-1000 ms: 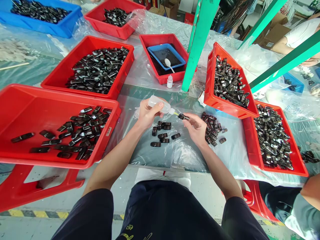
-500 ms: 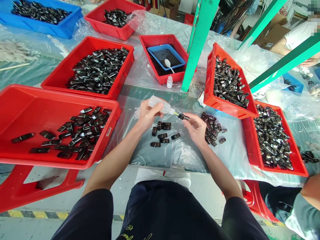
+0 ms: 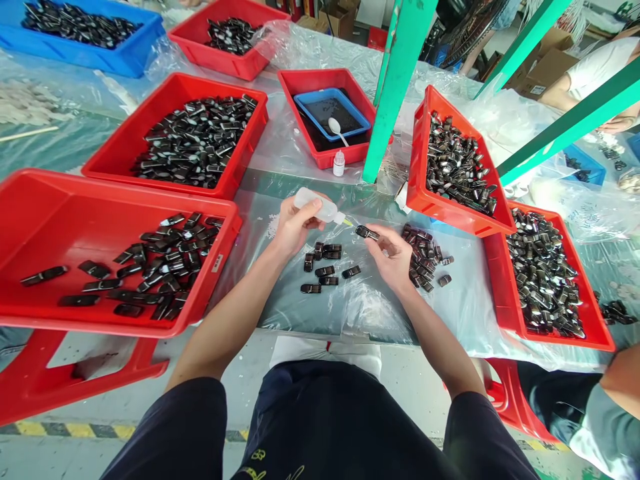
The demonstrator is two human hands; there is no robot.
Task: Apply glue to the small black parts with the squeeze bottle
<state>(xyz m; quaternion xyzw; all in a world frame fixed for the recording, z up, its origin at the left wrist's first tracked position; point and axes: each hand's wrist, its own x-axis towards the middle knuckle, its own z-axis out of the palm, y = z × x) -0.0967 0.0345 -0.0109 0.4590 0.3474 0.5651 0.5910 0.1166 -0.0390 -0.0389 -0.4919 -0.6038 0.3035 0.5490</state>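
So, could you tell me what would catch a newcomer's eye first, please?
Perhaps the bright green straight post near the top centre, and the large red plastic tray of glossy dark oblong pieces at near left. At the centre, the left hand holds a translucent plastic squeeze bottle, its yellowish tip just apart from a glossy dark piece in the right hand.

A white spoon rests in a blue tray near a green post; in the background, my feed shows cardboard boxes and a dark fan.

Plastic-sheeted table bears red bins, black parts.
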